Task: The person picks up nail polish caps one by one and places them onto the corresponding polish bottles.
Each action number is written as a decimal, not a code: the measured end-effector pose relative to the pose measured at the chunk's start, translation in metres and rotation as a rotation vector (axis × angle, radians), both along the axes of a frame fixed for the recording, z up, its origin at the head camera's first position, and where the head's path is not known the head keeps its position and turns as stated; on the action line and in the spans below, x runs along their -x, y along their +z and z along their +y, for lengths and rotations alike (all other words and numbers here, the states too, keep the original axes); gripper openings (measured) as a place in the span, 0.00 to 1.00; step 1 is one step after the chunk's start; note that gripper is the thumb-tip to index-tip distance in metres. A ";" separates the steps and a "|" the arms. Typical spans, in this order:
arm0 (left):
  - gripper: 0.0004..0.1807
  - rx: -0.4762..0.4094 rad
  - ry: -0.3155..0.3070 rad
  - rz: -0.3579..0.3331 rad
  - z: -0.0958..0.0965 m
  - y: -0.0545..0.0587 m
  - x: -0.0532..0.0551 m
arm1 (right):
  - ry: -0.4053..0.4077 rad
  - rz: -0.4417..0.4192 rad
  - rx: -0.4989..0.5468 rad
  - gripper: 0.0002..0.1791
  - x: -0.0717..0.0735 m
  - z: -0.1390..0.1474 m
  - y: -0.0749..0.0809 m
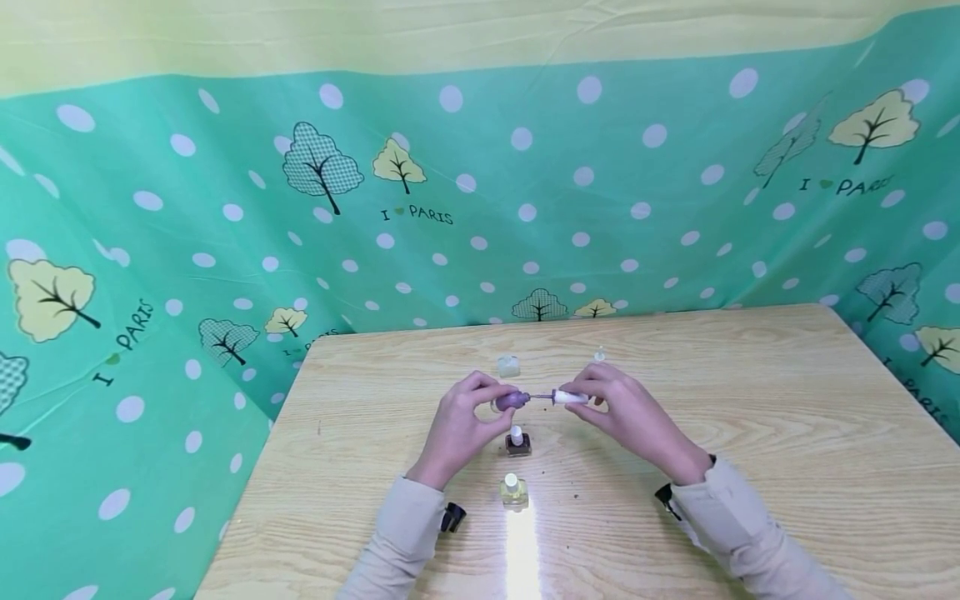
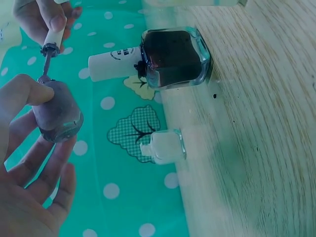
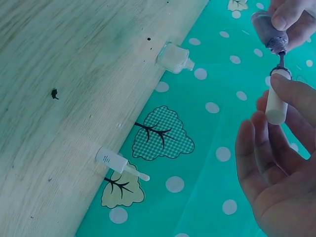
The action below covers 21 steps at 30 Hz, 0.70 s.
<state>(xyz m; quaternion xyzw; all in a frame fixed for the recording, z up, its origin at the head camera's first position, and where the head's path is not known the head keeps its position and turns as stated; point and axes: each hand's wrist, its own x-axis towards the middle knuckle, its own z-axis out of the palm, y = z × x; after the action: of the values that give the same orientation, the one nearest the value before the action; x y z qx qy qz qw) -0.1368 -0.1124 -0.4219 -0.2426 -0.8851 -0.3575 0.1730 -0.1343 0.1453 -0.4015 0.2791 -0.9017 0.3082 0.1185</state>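
My left hand [image 1: 467,421] pinches a purple nail polish bottle [image 2: 58,111] between thumb and fingers, tilted on its side above the table. A white brush cap [image 3: 277,101] is held by my right hand [image 1: 617,410]. Its purple-coated stem [image 1: 541,396] bridges the gap to the bottle's neck, with the brush end at the mouth. Just below the hands in the head view stands a dark nail polish bottle [image 1: 517,445] with its white cap on. Nearer the front is a capped yellowish bottle [image 1: 514,495].
Behind the hands an uncapped whitish bottle [image 1: 508,366] stands on the wooden table [image 1: 360,433]. A separate white brush cap [image 3: 111,159] stands at the back right, brush end up. Small dark specks dot the tabletop. A green dotted cloth [image 1: 480,192] hangs behind the table.
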 end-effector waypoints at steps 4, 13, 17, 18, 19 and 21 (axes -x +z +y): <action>0.13 0.017 -0.001 0.007 0.001 0.002 -0.001 | 0.013 -0.005 0.002 0.12 0.000 -0.002 0.000; 0.13 0.069 -0.020 0.045 0.006 0.005 -0.003 | 0.022 -0.023 -0.015 0.12 0.000 -0.008 0.002; 0.13 0.069 -0.041 0.046 0.007 0.003 -0.002 | 0.033 -0.005 -0.023 0.12 0.000 -0.009 0.001; 0.13 0.064 -0.047 0.044 0.007 0.003 -0.002 | 0.036 0.002 -0.026 0.12 0.000 -0.009 0.001; 0.13 0.061 -0.053 0.042 0.008 0.002 -0.002 | 0.041 0.008 -0.028 0.12 0.001 -0.010 0.001; 0.13 0.064 -0.064 0.045 0.009 0.001 -0.001 | 0.053 0.018 -0.030 0.12 0.001 -0.011 0.000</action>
<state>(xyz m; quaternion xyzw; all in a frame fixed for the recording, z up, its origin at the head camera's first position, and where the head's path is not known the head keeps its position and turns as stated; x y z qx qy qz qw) -0.1356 -0.1038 -0.4209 -0.2841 -0.8838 -0.3286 0.1736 -0.1353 0.1346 -0.4013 0.3072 -0.8975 0.2951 0.1143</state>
